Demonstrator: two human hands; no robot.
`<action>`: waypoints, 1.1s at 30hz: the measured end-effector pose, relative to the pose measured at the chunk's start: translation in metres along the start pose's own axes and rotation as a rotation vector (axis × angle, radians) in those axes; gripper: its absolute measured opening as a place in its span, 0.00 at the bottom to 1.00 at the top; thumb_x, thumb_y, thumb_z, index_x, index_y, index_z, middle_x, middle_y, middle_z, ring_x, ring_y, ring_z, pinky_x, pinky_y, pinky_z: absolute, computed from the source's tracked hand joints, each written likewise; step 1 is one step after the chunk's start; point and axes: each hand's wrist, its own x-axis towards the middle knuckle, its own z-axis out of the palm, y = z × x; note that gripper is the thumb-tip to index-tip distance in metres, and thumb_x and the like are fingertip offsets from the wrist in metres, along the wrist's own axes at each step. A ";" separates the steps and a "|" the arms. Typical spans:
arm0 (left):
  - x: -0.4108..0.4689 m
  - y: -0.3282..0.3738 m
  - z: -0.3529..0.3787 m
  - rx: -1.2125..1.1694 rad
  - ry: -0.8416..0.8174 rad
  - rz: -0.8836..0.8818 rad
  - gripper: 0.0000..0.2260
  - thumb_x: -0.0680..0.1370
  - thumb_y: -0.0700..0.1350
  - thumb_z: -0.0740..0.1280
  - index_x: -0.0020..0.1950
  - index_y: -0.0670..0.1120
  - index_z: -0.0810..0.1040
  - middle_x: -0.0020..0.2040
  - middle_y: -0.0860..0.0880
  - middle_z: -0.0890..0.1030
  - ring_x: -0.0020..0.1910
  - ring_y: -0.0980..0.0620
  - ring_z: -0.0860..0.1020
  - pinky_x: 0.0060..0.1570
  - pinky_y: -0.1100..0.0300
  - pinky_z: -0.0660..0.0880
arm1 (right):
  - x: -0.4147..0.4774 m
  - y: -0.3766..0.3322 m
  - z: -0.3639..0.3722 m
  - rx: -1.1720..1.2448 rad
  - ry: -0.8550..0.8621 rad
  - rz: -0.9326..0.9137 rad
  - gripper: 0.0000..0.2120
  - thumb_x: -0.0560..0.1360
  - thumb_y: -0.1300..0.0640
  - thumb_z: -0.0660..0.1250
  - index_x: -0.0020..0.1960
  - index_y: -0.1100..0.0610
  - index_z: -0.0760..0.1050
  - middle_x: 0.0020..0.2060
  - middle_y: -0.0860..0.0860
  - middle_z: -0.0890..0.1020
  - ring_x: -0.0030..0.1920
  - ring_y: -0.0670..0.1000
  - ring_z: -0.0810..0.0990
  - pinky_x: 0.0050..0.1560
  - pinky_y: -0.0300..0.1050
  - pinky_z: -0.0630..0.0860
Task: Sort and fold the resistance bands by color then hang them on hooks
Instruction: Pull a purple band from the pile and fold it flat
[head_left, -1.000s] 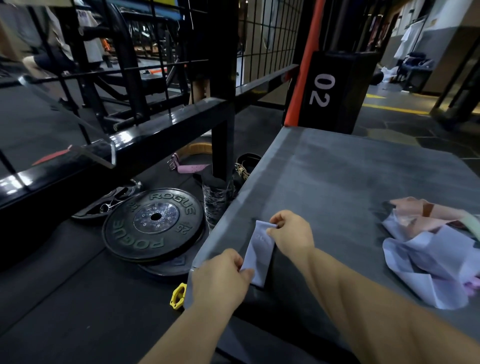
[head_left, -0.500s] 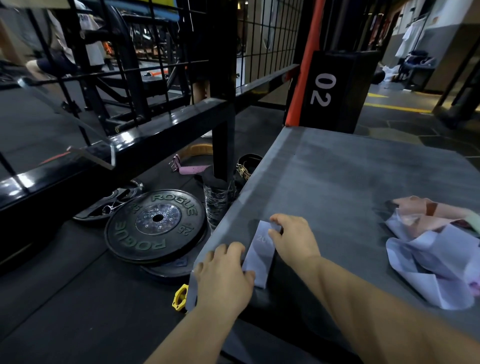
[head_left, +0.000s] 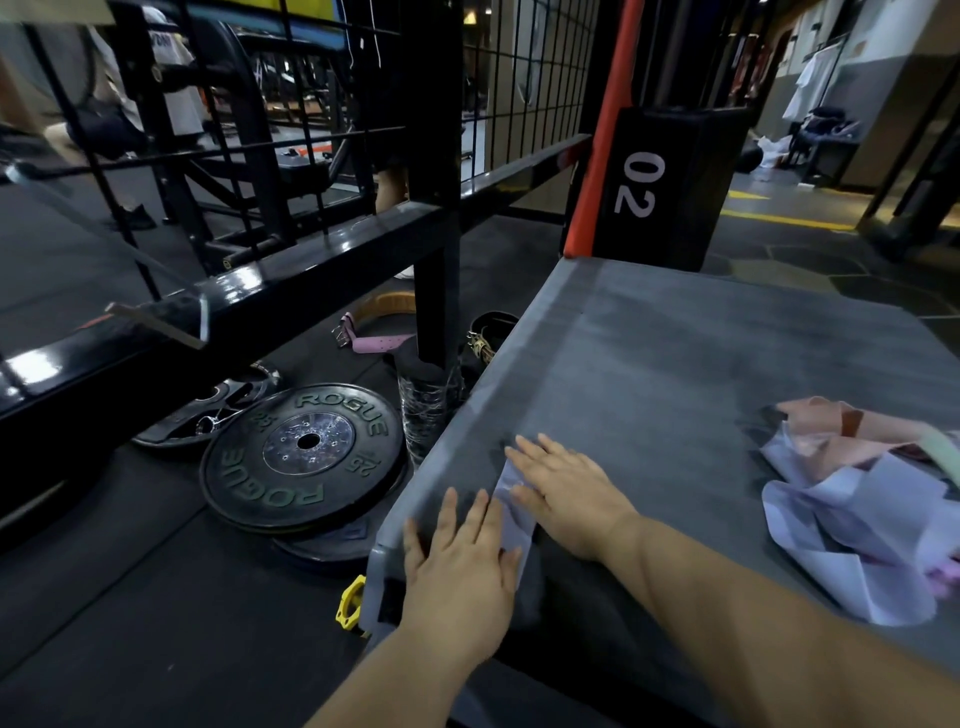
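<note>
Rail, black and glossy, runs across the left of your view, with wire mesh above it. Below it, on the floor, a black plate marked ROGUE lies flat on top of another disc. A smaller dark disc lies just past its left edge. A yellow collar sits on the floor against the near-left corner of the surface. Farther back, a pink belt and a tan belt lie on the floor by the rack post. A clear cup stands between the plate and the surface edge.

Your left grip lies palm down on the near-left corner of the grey surface, fingers straight and slightly spread. Its thumb side touches the near end of the band. The band, pale lavender and folded into a narrow strip, lies flat near the left edge of the surface, between your two grips. Your right grip presses palm down on the band's right side and far end, fingers straight and spread.

A black block marked 02 stands beyond the far edge of the surface, beside an orange post. A loose pile of bands, lavender with pink and a little pale green, lies on the right of the surface, well apart from both grips.
</note>
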 end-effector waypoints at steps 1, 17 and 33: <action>0.000 -0.001 0.001 0.018 -0.011 -0.001 0.27 0.80 0.58 0.38 0.79 0.53 0.43 0.79 0.59 0.42 0.77 0.52 0.35 0.72 0.41 0.36 | 0.001 0.001 0.001 -0.007 -0.026 0.002 0.27 0.82 0.40 0.44 0.79 0.46 0.45 0.78 0.42 0.46 0.77 0.45 0.41 0.77 0.46 0.42; 0.000 0.000 0.007 0.028 -0.015 -0.024 0.25 0.83 0.55 0.42 0.78 0.54 0.39 0.78 0.58 0.40 0.77 0.52 0.37 0.73 0.42 0.35 | 0.004 0.003 0.004 -0.030 -0.066 -0.010 0.28 0.82 0.41 0.42 0.79 0.48 0.42 0.78 0.42 0.45 0.77 0.44 0.40 0.77 0.47 0.39; 0.019 0.010 -0.022 -0.032 -0.001 -0.067 0.26 0.81 0.60 0.47 0.77 0.52 0.56 0.77 0.55 0.57 0.77 0.50 0.52 0.73 0.46 0.54 | -0.027 0.007 -0.007 0.185 0.135 0.075 0.24 0.83 0.50 0.51 0.78 0.50 0.53 0.78 0.47 0.52 0.77 0.48 0.50 0.75 0.42 0.45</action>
